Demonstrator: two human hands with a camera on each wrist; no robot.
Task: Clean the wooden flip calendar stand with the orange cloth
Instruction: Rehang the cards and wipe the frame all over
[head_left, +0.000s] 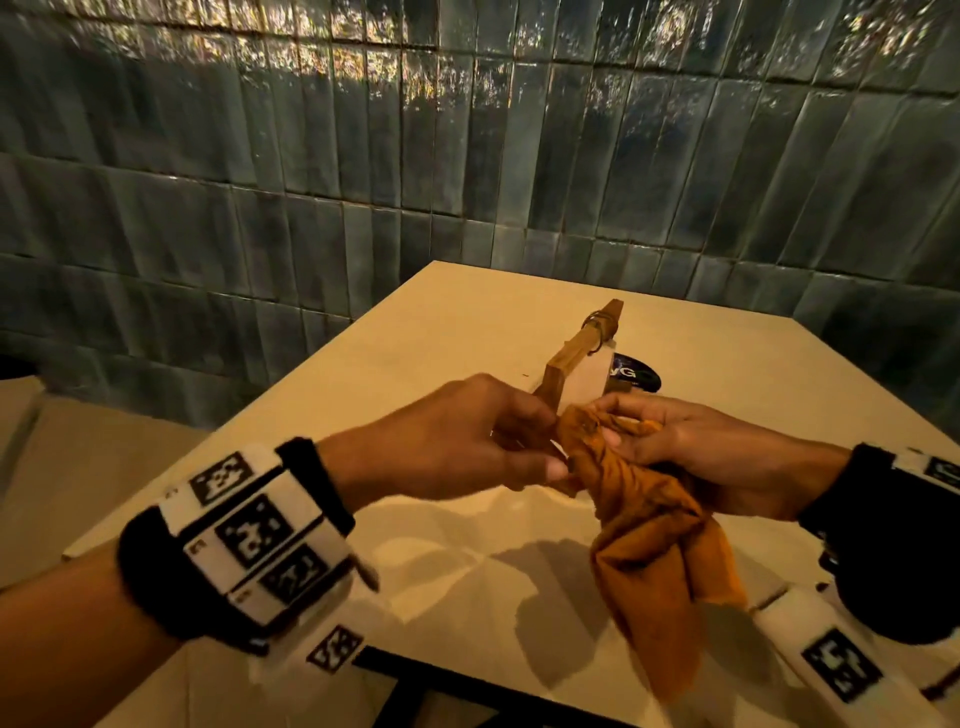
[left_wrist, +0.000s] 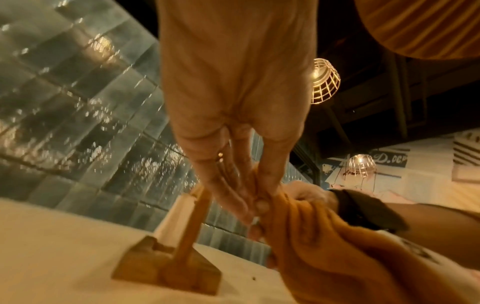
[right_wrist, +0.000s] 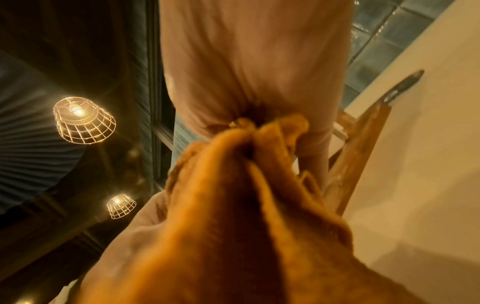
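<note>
Head view: beige table (head_left: 467, 332) is carrying the wooden flip calendar stand (head_left: 571, 353). Bunched orange cloth (head_left: 649, 525) is pressing its near upright. Left hand (head_left: 457, 441) is pinching that upright; right hand (head_left: 696, 447), fingers curled, is gripping the cloth.

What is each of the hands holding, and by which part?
The right hand grips the orange cloth by its bunched upper end. The left hand pinches the near end of the wooden calendar stand, where the cloth meets it.

Stand (head_left: 582, 353) on table (head_left: 467, 322); cloth (head_left: 649, 530) at near end; wall (head_left: 260, 208) behind.
</note>
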